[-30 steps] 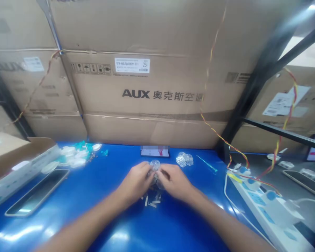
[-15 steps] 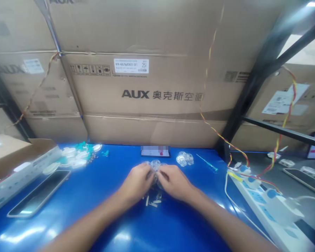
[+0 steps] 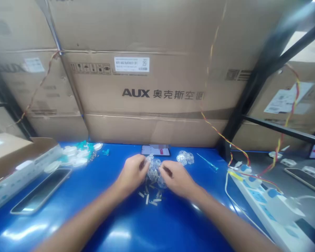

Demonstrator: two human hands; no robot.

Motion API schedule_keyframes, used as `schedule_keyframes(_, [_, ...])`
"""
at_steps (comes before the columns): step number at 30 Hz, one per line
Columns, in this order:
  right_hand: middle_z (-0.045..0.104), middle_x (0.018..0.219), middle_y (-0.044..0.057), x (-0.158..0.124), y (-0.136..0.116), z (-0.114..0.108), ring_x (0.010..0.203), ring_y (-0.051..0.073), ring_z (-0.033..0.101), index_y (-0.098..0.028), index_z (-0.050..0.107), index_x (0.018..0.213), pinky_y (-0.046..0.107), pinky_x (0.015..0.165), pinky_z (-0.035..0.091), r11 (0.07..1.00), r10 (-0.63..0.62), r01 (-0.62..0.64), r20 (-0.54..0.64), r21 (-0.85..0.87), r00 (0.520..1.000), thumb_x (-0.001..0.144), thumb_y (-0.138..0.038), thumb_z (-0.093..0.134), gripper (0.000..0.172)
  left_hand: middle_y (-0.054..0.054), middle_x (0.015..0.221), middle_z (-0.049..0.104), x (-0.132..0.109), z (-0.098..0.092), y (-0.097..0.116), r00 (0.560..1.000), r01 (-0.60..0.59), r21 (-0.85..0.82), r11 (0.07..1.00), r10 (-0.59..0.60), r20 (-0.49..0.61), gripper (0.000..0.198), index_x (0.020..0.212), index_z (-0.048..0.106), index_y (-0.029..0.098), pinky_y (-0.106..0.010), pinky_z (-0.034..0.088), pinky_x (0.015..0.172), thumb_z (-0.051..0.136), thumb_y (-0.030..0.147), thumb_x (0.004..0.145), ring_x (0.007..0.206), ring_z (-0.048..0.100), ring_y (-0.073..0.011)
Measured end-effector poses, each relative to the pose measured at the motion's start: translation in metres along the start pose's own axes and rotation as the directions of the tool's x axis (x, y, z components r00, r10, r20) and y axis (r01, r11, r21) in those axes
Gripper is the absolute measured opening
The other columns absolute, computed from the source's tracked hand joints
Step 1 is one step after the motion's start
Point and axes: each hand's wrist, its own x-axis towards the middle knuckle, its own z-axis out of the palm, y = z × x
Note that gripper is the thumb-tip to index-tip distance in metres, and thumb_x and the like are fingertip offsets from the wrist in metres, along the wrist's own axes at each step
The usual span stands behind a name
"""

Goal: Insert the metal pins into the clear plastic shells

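Note:
A heap of clear plastic pieces (image 3: 153,170) lies on the blue table between my two hands. At its left edge my left hand (image 3: 133,170) is closed, thumb and forefinger pressed together; whatever they pinch is too small to name. My right hand (image 3: 176,177) is closed at the right side of the heap, its fingertips touching the clear pieces, and what it grips is hidden. Several small whitish strips (image 3: 147,199) are scattered just below the heap. Another small group of clear discs (image 3: 185,158) rests beyond my right hand.
A lit phone (image 3: 155,150) stands behind the heap. Left are a dark phone (image 3: 40,191), white discs (image 3: 77,157) and an open carton (image 3: 43,142). A teal screwdriver (image 3: 208,162) and power strip (image 3: 257,196) lie right. Cartons (image 3: 147,122) wall the back.
My hands have moved apart, the left one to the left and slightly up, the right one slightly right. More of the clear heap and the whitish strips now shows between them.

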Motion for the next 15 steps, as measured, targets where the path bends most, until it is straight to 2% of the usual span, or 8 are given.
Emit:
schedule_keyframes(2, [0.053, 0.065, -0.001, 0.001, 0.005, -0.004, 0.060, 0.012, 0.046, -0.018, 0.050, 0.068, 0.024, 0.057, 0.030, 0.999, 0.005, -0.005, -0.001, -0.054, 1.000, 0.092, -0.024, 0.044, 0.026, -0.003, 0.071, 0.061, 0.001, 0.000, 0.000, 1.000, 0.003, -0.081, 0.997, -0.002, 0.010, 0.026, 0.081, 0.064, 0.015, -0.026, 0.037, 0.063, 0.049, 0.035, 0.090, 0.065, 0.051, -0.0145])
schedule_keyframes(5, [0.059, 0.073, 0.001, 0.001, 0.011, -0.008, 0.067, 0.014, 0.052, -0.019, 0.058, 0.077, 0.024, 0.061, 0.033, 0.990, -0.011, 0.019, 0.059, -0.138, 0.998, 0.093, -0.025, 0.045, 0.021, -0.004, 0.075, 0.065, 0.001, 0.004, -0.004, 0.996, 0.082, -0.259, 0.962, -0.071, 0.053, 0.026, 0.083, 0.067, 0.015, -0.025, 0.040, 0.063, 0.053, 0.037, 0.087, 0.067, 0.055, -0.0153])
schedule_keyframes(10, [0.064, 0.083, 0.003, -0.002, 0.011, -0.005, 0.074, 0.016, 0.058, -0.023, 0.066, 0.092, 0.025, 0.064, 0.036, 0.977, -0.026, 0.056, 0.147, -0.205, 0.989, 0.092, -0.028, 0.047, 0.019, -0.004, 0.075, 0.067, 0.003, 0.009, -0.011, 0.967, 0.252, -0.538, 0.805, -0.188, 0.171, 0.031, 0.092, 0.066, 0.014, -0.024, 0.045, 0.059, 0.056, 0.042, 0.084, 0.063, 0.058, -0.0154])
schedule_keyframes(12, [0.066, 0.087, 0.004, -0.002, 0.011, -0.002, 0.077, 0.017, 0.060, -0.024, 0.065, 0.100, 0.025, 0.067, 0.039, 0.980, -0.016, 0.040, 0.122, -0.193, 0.992, 0.092, -0.029, 0.047, 0.020, -0.004, 0.072, 0.067, 0.003, 0.009, -0.011, 0.962, 0.270, -0.580, 0.768, -0.185, 0.203, 0.032, 0.090, 0.066, 0.013, -0.024, 0.046, 0.059, 0.057, 0.043, 0.084, 0.062, 0.058, -0.0154])
schedule_keyframes(15, [0.067, 0.093, 0.004, -0.001, 0.013, 0.001, 0.081, 0.018, 0.061, -0.023, 0.063, 0.107, 0.027, 0.072, 0.042, 0.992, 0.045, -0.045, 0.002, -0.118, 0.999, 0.092, -0.031, 0.048, 0.023, -0.004, 0.072, 0.066, 0.003, 0.011, -0.010, 0.962, 0.266, -0.607, 0.749, -0.162, 0.222, 0.030, 0.087, 0.066, 0.013, -0.025, 0.047, 0.062, 0.058, 0.041, 0.084, 0.063, 0.059, -0.0153])
